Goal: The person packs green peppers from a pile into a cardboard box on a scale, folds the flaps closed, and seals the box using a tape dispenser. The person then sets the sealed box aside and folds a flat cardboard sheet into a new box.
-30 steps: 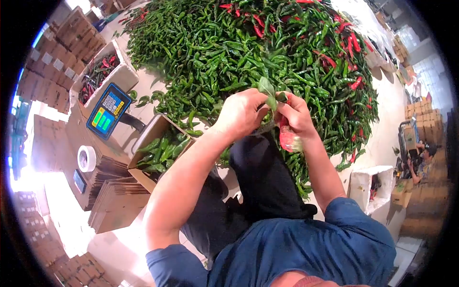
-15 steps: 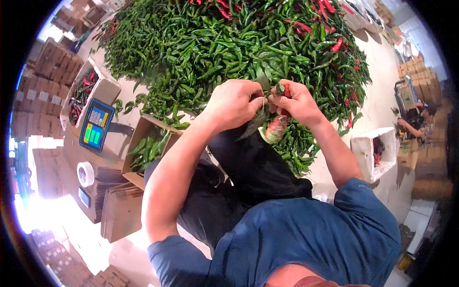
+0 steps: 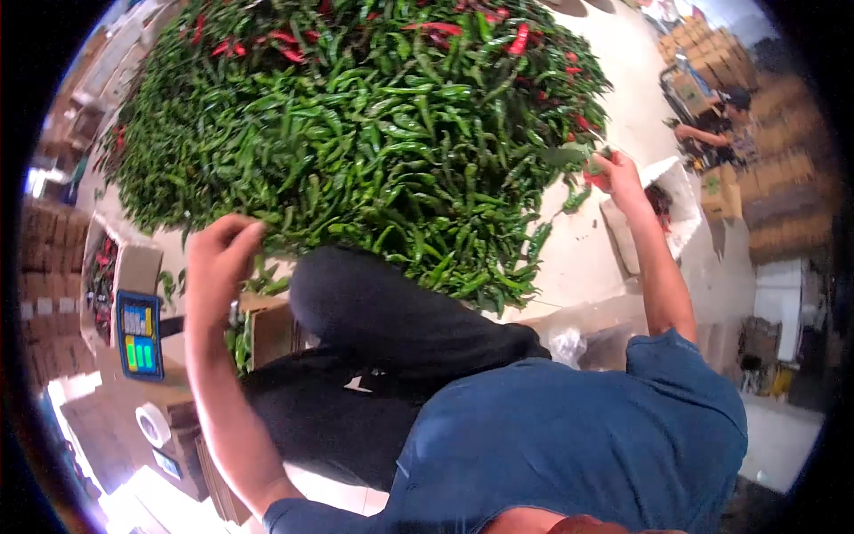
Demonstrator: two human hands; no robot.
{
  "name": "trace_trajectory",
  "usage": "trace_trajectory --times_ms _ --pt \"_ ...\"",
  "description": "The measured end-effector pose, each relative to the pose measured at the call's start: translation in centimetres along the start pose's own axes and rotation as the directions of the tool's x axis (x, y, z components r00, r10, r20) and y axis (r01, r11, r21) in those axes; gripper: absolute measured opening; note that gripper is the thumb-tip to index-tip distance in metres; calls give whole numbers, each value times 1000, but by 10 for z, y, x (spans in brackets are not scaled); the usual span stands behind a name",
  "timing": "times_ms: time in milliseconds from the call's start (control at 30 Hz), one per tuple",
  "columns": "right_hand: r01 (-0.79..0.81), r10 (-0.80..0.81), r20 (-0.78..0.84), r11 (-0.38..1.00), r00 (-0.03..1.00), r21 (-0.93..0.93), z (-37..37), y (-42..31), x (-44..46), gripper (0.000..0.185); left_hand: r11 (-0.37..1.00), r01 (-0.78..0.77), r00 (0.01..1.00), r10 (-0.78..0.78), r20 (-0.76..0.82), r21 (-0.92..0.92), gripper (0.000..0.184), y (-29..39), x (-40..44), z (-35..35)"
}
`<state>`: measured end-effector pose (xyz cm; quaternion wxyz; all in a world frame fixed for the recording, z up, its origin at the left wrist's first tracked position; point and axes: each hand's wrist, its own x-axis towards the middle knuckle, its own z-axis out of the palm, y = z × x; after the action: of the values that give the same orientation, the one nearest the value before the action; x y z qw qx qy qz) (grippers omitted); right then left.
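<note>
A large heap of mostly green chili peppers [image 3: 356, 151] spreads in front of me. At its near left edge, my left hand [image 3: 221, 258] is raised beside the pepper-filled cardboard box [image 3: 271, 329], its fingers curled in. Whatever those fingers may hold is hidden, and the hand is slightly blurred. Out to the right, my right hand [image 3: 620, 178] pinches a red pepper [image 3: 594, 181] with green leaf [image 3: 565, 157] showing beside it. That hand is above the floor, just short of a white foam box [image 3: 620, 236] with dark red contents.
On the left stand another foam box [image 3: 138, 267] of red peppers, a scale display [image 3: 140, 334] and a tape roll [image 3: 153, 424]. Stacked cartons [image 3: 707, 53] rise at both sides. Another person [image 3: 734, 133] works at the far right.
My hands were together over the heap's near edge, handling a red pepper and leaves. They have parted: the left toward the cardboard box, the right toward the right-hand foam box. The view has shifted.
</note>
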<state>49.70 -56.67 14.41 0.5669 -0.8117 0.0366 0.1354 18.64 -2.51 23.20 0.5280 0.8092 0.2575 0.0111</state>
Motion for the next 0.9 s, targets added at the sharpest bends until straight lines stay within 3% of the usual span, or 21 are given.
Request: trace_trajectory --times_ms 67,133,200,267,333,367,400,467,533,600,633,667,700,733,800,833,900 --pt "22 -21 -187 1000 982 3 -92 61 33 19 996 15 993 -25 -112 -86 20 -19 -3 -9" --pt "-69 -27 -438 977 899 -203 -176 77 34 21 992 78 987 -91 -134 -99 20 -33 -3 -22" --pt "-61 -121 -547 951 828 -303 -256 96 38 28 986 73 983 -96 -155 -149 18 -68 0 -38" --pt "-299 -76 -654 846 752 -442 -329 97 39 32 988 82 981 -104 -164 -132 18 -78 -6 -48" --pt "-323 -129 -711 824 692 -465 -360 90 30 44 981 126 972 -152 -180 -151 21 -92 -10 -55" --pt "-393 -187 -723 736 665 -551 -403 109 48 65 976 118 964 -157 -216 -183 19 -109 -10 -61" --pt "-383 -159 -732 769 662 -513 -407 105 51 71 974 100 957 -149 -249 -201 18 -119 -11 -64" --pt "-362 -95 -745 830 660 -426 -400 97 49 82 970 115 949 -171 -264 -213 16 -119 -18 -66" --pt "-365 -144 -756 808 638 -462 -389 105 50 93 951 104 937 -192 -292 -291 17 -129 -20 -68" --pt "-320 -394 -771 743 500 -588 -347 119 69 94 927 115 926 -230 -300 -356 16 -130 -22 -73" --pt "-310 -240 -732 790 637 -529 -315 110 68 93 919 92 939 -209 -274 -384 16 -129 -22 -74" --pt "-129 -174 -621 902 764 -411 -273 105 65 72 908 73 949 -190 -251 -413 16 -129 -22 -74" --pt "-82 -115 -575 949 810 -305 -222 92 62 63 901 45 955 -166 -248 -432 17 -131 -20 -72" --pt "72 -123 -487 990 865 -122 -168 79 53 50 855 84 953 -219 -211 -512 22 -129 -20 -74" --pt "162 -204 -281 973 938 -165 -77 49 33 34 799 65 948 -236 -213 -598 32 -125 -16 -66" --pt "252 -259 -157 966 953 -61 -35 35 24 33 759 65 959 -228 -170 -648 35 -125 -15 -63" --pt "277 -275 44 959 961 -55 36 3 8 29 726 54 960 -227 -165 -685 43 -112 -17 -54"
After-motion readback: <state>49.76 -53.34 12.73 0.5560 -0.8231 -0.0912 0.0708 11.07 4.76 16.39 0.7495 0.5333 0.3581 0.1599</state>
